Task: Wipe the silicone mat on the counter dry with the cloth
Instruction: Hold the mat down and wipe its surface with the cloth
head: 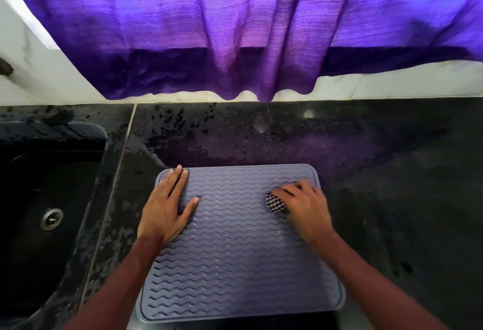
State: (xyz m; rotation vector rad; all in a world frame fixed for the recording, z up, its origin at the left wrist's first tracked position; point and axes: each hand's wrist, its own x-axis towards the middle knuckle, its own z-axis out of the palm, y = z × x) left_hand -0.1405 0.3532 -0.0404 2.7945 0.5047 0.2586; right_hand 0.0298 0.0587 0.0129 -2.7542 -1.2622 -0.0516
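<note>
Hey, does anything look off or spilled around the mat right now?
Yes. The counter behind the mat is blotchy with wet patches, heaviest near the sink. The mat's near edge overhangs the counter's front edge. The curtain hem is darker and stained. Nothing looks damaged.

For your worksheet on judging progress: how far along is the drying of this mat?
Done: the mat lies flat on the counter, and the left hand presses its far left corner. In hand: the right hand, blurred, holds the checked cloth near the far right edge. Left: the middle and near rows, though wetness cannot be judged here.
</note>
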